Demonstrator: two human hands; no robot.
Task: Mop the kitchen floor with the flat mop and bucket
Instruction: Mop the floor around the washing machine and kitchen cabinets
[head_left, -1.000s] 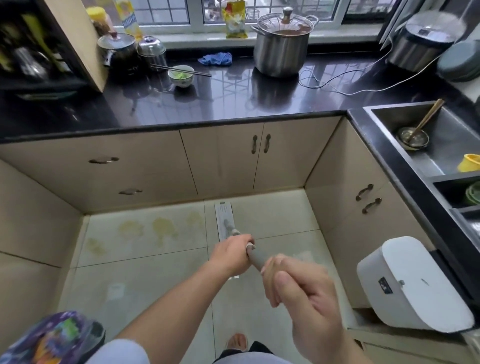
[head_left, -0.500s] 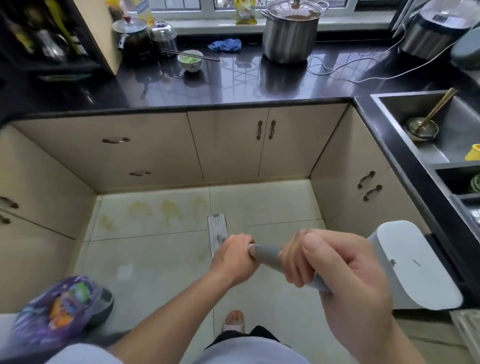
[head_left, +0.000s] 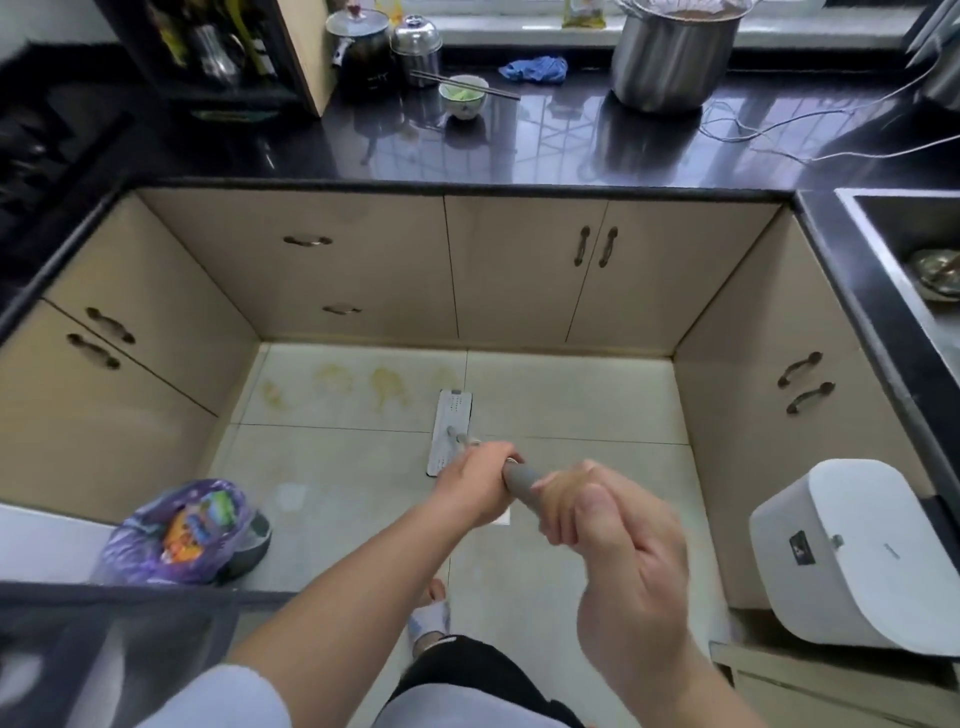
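Observation:
The flat mop head (head_left: 451, 426) lies lengthwise on the pale tiled floor (head_left: 571, 405), just right of several yellowish stains (head_left: 387, 387). Its grey handle (head_left: 521, 480) rises toward me. My left hand (head_left: 475, 483) grips the handle lower down, and my right hand (head_left: 618, 551) grips it higher up, close to the camera. The lower end of the mop head is hidden behind my left hand. No bucket is in view.
Beige cabinets (head_left: 524, 270) under a black counter (head_left: 519, 145) wall the floor on three sides. A white lidded appliance (head_left: 852, 561) sits at the right. A purple bag (head_left: 182, 530) in a bin stands at the left. My foot (head_left: 431, 608) is on the floor below the hands.
The mop head has been drawn back from the far cabinets toward me. My view has tilted down and my hands have come closer.

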